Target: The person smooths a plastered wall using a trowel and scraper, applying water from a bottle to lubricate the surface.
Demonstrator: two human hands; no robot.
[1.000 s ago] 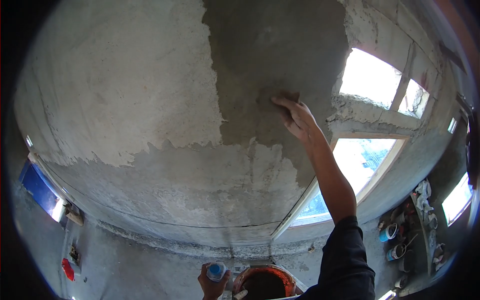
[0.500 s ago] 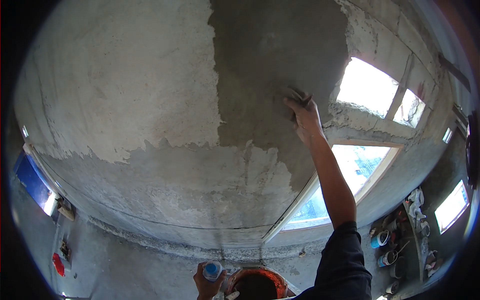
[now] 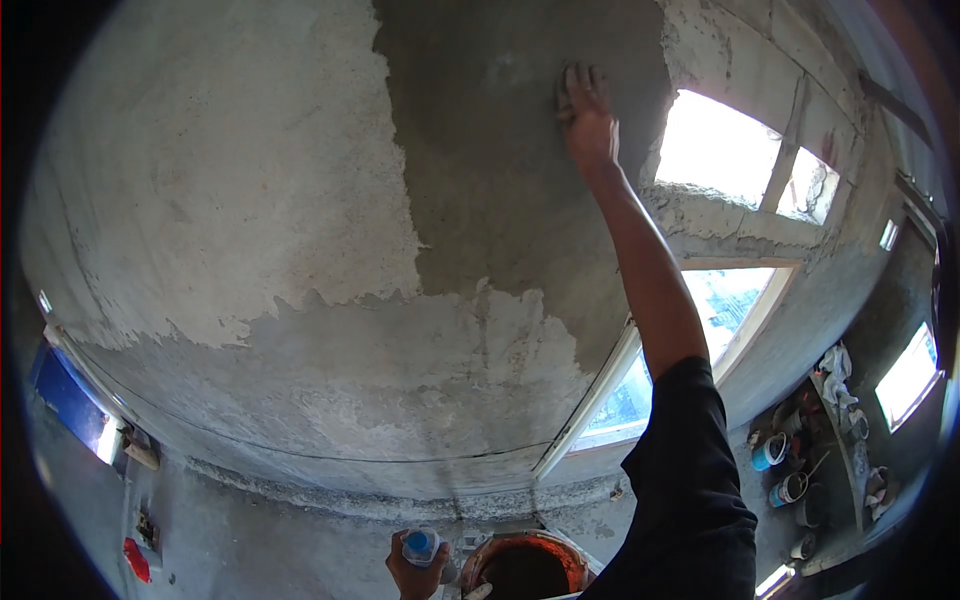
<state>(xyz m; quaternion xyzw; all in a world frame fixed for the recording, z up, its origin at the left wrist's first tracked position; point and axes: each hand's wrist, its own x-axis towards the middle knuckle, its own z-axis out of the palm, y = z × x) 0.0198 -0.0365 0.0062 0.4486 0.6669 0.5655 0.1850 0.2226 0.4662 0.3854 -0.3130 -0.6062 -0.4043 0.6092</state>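
My right hand (image 3: 588, 115) is raised against the dark, damp patch of plaster (image 3: 500, 170) on the wall. Its fingers are bent over a small, dark grey piece pressed to the surface, and I cannot tell what that piece is. Low in the view, my left hand (image 3: 415, 578) is wrapped round a clear plastic bottle (image 3: 421, 546) with a blue top. Just right of the bottle stands an orange-rimmed bucket (image 3: 575, 565) with dark, wet-looking material inside.
Paler dry plaster (image 3: 240, 150) borders the damp patch on the left. Right of it are a bright wall opening (image 3: 720, 145) and a framed window (image 3: 735, 300). Several paint buckets (image 3: 770, 452) stand at the lower right. A dark cable (image 3: 400, 459) runs along the lower wall.
My right hand has moved upward over the damp plaster, with the arm stretched further. My left hand still holds the bottle beside the bucket. The view has shifted slightly.
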